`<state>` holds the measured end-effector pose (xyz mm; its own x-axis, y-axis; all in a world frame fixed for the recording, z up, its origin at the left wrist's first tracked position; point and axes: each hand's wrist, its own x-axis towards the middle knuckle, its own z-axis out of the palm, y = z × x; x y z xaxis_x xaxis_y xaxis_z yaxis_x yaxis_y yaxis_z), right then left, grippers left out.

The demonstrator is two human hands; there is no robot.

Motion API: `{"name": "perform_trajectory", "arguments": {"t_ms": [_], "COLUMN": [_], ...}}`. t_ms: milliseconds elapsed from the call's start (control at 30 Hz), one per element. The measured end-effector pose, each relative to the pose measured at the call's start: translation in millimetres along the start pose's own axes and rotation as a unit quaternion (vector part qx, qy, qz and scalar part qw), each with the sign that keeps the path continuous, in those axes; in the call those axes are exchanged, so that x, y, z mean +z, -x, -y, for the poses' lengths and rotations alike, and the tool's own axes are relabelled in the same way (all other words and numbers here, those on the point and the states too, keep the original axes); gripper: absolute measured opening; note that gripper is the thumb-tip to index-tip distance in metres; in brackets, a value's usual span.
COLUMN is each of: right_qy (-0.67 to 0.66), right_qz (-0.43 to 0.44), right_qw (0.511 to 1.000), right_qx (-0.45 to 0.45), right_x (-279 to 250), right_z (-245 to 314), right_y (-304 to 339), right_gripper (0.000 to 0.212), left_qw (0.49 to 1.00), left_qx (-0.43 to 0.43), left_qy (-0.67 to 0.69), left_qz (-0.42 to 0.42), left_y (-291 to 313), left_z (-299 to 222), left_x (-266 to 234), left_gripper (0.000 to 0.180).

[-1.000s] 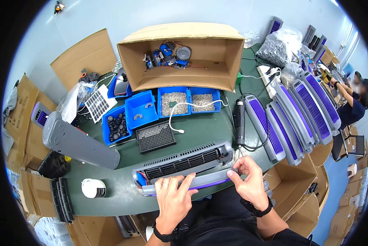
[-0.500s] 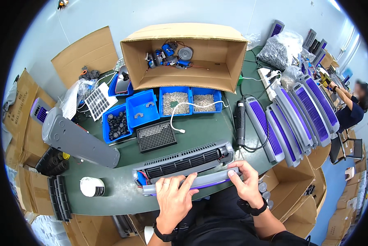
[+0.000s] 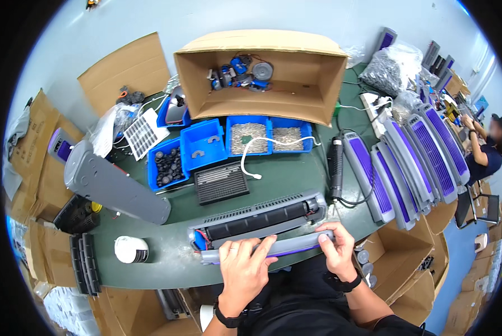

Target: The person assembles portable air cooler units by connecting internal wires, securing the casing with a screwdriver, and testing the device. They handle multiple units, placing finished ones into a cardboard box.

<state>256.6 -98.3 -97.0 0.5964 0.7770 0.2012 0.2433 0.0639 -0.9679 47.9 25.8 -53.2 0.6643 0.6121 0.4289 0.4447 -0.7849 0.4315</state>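
Note:
In front of me a grey tower fan housing lies open on its back, a black cylindrical fan wheel along its inside. Red wires and a blue part show at its left end. Along its near edge runs a long grey and purple cover, tilted on its side. My left hand grips the cover near its left half, fingers over the top edge. At the other end, my right hand pinches it between thumb and fingers. A black corded electric screwdriver lies just beyond the housing's right end.
Blue bins of small parts stand behind a black grid tray. Behind them is a cardboard box with motors. Purple-grey fan covers line the right. A grey housing and white tub stand left. A co-worker sits far right.
The whole scene has shifted slightly right in the picture. Both hands keep their hold on the cover, which stays beside the housing. The fan wheel's fins look less distinct now.

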Motion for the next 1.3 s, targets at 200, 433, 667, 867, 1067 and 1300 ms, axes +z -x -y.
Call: {"name": "perform_trajectory", "arguments": {"t_ms": [200, 433, 667, 867, 1067, 1300], "right_qy": [-0.047, -0.021, -0.020, -0.008, -0.014, -0.016], "right_qz": [0.000, -0.005, -0.005, -0.017, -0.011, -0.010], "right_qw": [0.999, 1.000, 1.000, 1.000, 1.000, 0.999], "right_qx": [0.010, -0.010, -0.009, 0.024, -0.026, -0.028], "right_x": [-1, 0, 1, 4, 3, 3], "right_z": [-1, 4, 3, 11, 2, 2], "right_y": [2, 1, 0, 1, -1, 0], "right_gripper": [0.016, 0.015, 0.014, 0.018, 0.014, 0.014], "left_qw": [1.000, 1.000, 1.000, 1.000, 0.999, 1.000], "left_qx": [0.005, 0.006, 0.003, 0.005, 0.006, 0.005], "left_qy": [0.011, 0.023, 0.026, 0.030, 0.030, 0.028], "left_qz": [-0.004, -0.001, -0.004, -0.009, -0.010, -0.008], "left_y": [0, 4, 5, 5, 5, 3], "left_z": [0, 3, 4, 3, 3, 1], "left_x": [1, 3, 3, 2, 2, 0], "left_gripper": [0.050, 0.051, 0.051, 0.050, 0.049, 0.048]}}
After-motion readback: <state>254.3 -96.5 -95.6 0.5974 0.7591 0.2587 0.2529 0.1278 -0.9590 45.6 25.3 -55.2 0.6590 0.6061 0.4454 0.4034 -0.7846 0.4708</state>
